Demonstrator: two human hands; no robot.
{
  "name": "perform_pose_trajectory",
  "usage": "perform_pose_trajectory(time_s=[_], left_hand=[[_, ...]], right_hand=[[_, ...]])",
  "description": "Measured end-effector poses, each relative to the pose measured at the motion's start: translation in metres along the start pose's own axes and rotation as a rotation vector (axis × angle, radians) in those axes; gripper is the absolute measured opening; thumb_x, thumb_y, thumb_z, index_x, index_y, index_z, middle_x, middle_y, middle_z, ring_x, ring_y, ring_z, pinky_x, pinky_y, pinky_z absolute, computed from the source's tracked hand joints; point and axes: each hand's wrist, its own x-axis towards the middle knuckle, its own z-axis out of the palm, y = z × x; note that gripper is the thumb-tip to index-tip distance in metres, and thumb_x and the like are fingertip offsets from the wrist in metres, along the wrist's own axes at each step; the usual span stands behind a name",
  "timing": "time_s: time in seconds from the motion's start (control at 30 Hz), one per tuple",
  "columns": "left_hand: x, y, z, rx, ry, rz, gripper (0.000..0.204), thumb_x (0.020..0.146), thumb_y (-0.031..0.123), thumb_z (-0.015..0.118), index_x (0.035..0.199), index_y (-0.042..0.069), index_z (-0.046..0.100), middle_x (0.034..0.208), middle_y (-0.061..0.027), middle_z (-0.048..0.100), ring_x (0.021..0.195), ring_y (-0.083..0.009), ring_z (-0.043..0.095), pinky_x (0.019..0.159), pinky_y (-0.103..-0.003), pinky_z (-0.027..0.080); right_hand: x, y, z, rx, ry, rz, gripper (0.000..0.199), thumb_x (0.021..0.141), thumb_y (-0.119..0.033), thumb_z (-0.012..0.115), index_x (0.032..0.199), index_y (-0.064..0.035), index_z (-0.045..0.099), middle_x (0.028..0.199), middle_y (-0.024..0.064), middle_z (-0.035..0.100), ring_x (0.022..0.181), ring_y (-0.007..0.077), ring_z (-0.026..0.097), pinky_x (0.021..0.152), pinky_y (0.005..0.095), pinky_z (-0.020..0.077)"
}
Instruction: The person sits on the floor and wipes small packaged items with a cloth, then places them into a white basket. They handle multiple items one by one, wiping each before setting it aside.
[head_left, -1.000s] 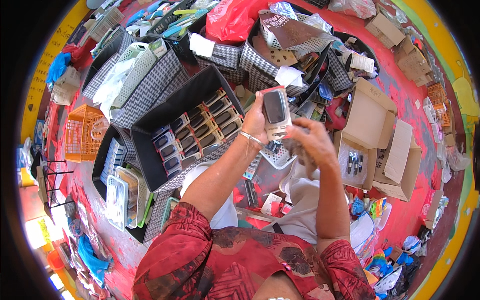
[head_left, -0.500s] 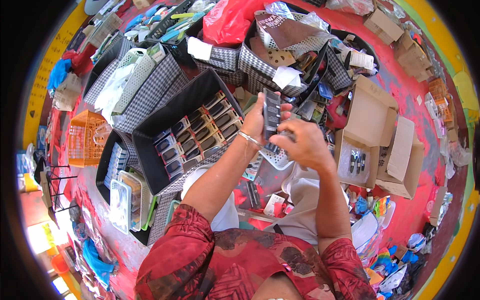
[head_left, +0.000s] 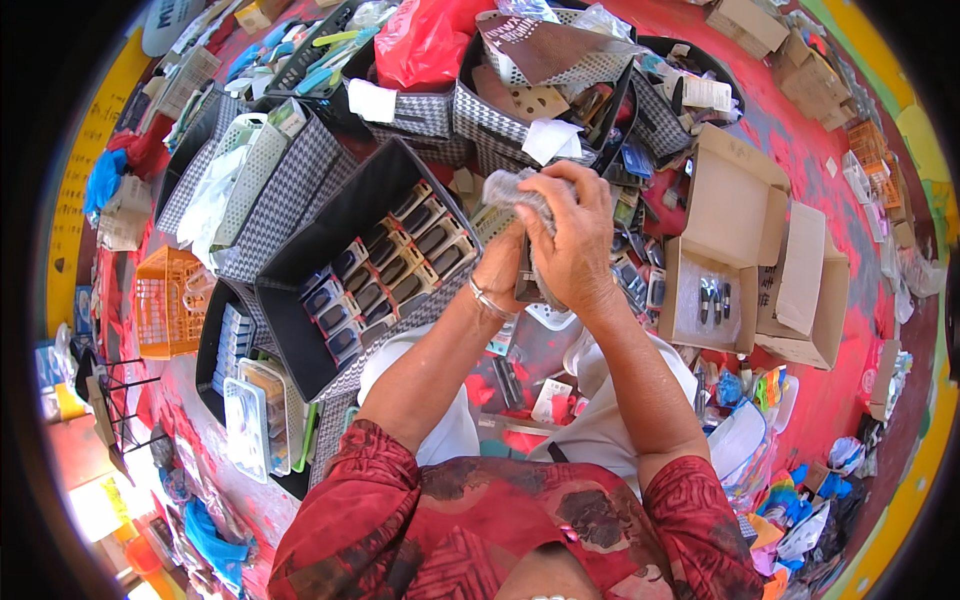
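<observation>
In front of my lap, my left hand (head_left: 498, 264) is closed around a dark, flat rectangular package (head_left: 526, 286), most of which is hidden behind the fingers. My right hand (head_left: 575, 235) grips a crumpled grey cloth (head_left: 515, 192) against the package's upper end. The two hands are close together, the right slightly higher. Just left of them stands a black-lined houndstooth fabric bin (head_left: 285, 340), holding rows of carded packs with dark oval items (head_left: 385, 275).
More houndstooth bins (head_left: 425, 105) crowd the far side, one topped with a red plastic bag (head_left: 425, 45). On the right, an open cardboard box (head_left: 735, 195) contains several dark small items in clear wrap. An orange basket (head_left: 165, 300) is at the left.
My right hand has moved up from the package's lower end to its top, with the grey cloth now plainly showing. The package is now mostly covered by my hands.
</observation>
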Motion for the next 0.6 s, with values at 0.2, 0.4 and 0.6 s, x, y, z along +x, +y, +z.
perform_pose_trajectory(time_s=[0.2,0.4,0.6], left_hand=[[0.0,-0.001,-0.008,-0.03,-0.011,-0.08,0.046,0.093,0.04,0.033,0.12,0.005,0.045,0.109,-0.0125,0.057,0.09,-0.0241,0.061,0.077,-0.035,0.053],[0.009,0.005,-0.016,-0.277,-0.15,-0.07,0.05,0.093,0.041,0.029,0.118,0.001,0.046,0.107,-0.0152,0.057,0.092,-0.0244,0.06,0.08,-0.036,0.051],[0.018,0.005,-0.034,-0.116,0.045,0.044,0.046,0.093,0.044,0.03,0.112,0.007,0.05,0.104,-0.0116,0.058,0.093,-0.0228,0.059,0.082,-0.036,0.049]], right_hand=[[0.019,0.04,-0.003,-0.003,0.108,0.457,0.016,0.078,-0.013,0.058,0.092,-0.0048,0.059,0.087,0.0127,0.054,0.08,0.0284,0.052,0.075,0.0369,0.042],[0.026,0.052,-0.027,0.266,0.339,0.635,0.02,0.082,-0.017,0.057,0.087,0.002,0.059,0.078,0.0123,0.061,0.07,0.0213,0.057,0.067,0.0312,0.0443],[-0.002,-0.003,0.015,-0.111,-0.08,0.176,0.014,0.073,-0.014,0.063,0.082,-0.0051,0.057,0.087,0.0116,0.052,0.084,0.0306,0.05,0.069,0.0391,0.0425]])
